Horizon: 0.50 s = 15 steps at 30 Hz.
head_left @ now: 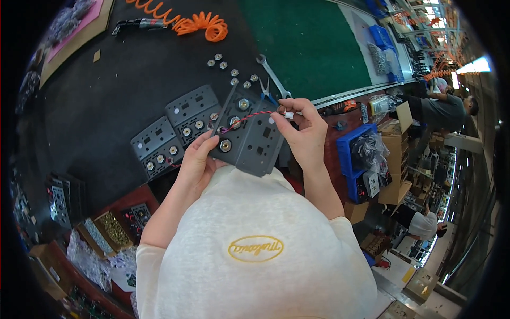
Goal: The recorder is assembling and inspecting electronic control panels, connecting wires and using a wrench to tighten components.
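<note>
left hand (197,159) grips the grey panel (248,139) mid-frame; right hand (303,130) pinches the red-black twisted wire (245,118) above it.

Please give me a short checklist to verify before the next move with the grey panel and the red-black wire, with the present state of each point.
1. Left hand supports the grey panel from its lower left edge: ok.
2. Right hand pinches the white connector at the wire's end: ok.
3. Twisted red-black wire lies across the panel's face, not snagged: ok.
4. Wire's other end fixed at the panel: cannot tell.
5. Brass terminals tight: cannot tell.
6. Wrench and loose nuts lie on the black mat: ok.
</note>
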Each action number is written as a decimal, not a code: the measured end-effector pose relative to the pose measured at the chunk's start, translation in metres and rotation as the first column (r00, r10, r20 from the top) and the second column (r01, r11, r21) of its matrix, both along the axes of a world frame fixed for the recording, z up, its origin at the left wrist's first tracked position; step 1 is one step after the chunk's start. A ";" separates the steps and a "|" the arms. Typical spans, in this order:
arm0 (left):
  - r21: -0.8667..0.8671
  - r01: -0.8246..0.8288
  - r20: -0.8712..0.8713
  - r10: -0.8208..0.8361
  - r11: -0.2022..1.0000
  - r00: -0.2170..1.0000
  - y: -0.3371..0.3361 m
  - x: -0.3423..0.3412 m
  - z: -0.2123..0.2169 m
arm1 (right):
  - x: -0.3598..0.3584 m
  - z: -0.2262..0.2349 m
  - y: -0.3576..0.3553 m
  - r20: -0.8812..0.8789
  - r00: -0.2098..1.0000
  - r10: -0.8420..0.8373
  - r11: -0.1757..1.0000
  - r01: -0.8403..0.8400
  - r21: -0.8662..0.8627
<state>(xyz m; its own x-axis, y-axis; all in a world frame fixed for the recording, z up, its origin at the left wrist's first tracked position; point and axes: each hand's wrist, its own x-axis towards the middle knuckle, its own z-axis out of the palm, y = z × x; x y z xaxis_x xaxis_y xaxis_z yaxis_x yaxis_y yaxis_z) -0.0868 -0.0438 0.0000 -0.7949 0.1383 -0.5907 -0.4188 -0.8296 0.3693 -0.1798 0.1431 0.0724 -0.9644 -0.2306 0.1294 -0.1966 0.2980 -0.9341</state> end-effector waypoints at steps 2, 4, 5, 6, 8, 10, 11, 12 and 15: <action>0.005 -0.019 0.006 0.019 1.000 1.000 0.000 0.000 -0.004 | -0.003 -0.002 0.005 -0.047 0.998 -0.042 0.999 0.041 -0.012; -0.003 -0.004 -0.020 0.004 1.000 1.000 0.000 0.000 -0.003 | -0.004 0.000 0.009 -0.099 0.993 -0.070 0.997 0.074 0.034; -0.007 0.003 -0.020 -0.003 1.000 1.000 0.001 0.000 -0.002 | -0.005 0.000 0.011 -0.172 0.983 -0.060 0.992 0.078 0.099; -0.011 0.009 -0.020 -0.009 1.000 1.000 0.001 -0.001 -0.001 | -0.005 0.001 0.012 -0.241 0.969 -0.045 0.983 0.086 0.163; -0.012 0.012 -0.024 -0.013 1.000 1.000 0.002 0.000 0.000 | -0.005 0.001 0.014 -0.251 0.966 -0.057 0.982 0.100 0.159; -0.013 0.006 -0.015 -0.006 1.000 1.000 0.003 0.001 0.000 | -0.007 0.000 0.017 -0.056 0.997 -0.049 0.998 0.047 -0.037; -0.008 0.001 -0.010 -0.001 1.000 1.000 0.003 0.001 0.000 | -0.009 0.000 0.021 0.090 0.996 -0.008 0.988 0.022 -0.155; -0.006 0.009 -0.013 -0.009 1.000 1.000 0.004 0.000 0.001 | -0.011 -0.001 0.024 0.087 0.996 -0.016 0.988 0.029 -0.154; -0.007 0.021 -0.014 -0.022 1.000 1.000 0.003 0.000 0.003 | -0.019 -0.009 0.042 0.500 0.830 0.248 0.778 0.137 -0.613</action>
<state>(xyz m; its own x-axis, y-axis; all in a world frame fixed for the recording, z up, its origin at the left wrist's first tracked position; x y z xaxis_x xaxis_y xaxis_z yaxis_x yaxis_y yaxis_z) -0.0864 -0.0404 0.0029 -0.7998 0.1515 -0.5808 -0.4314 -0.8178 0.3808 -0.1985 0.1847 0.0630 -0.9020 -0.3435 -0.2615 0.3828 -0.3565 -0.8523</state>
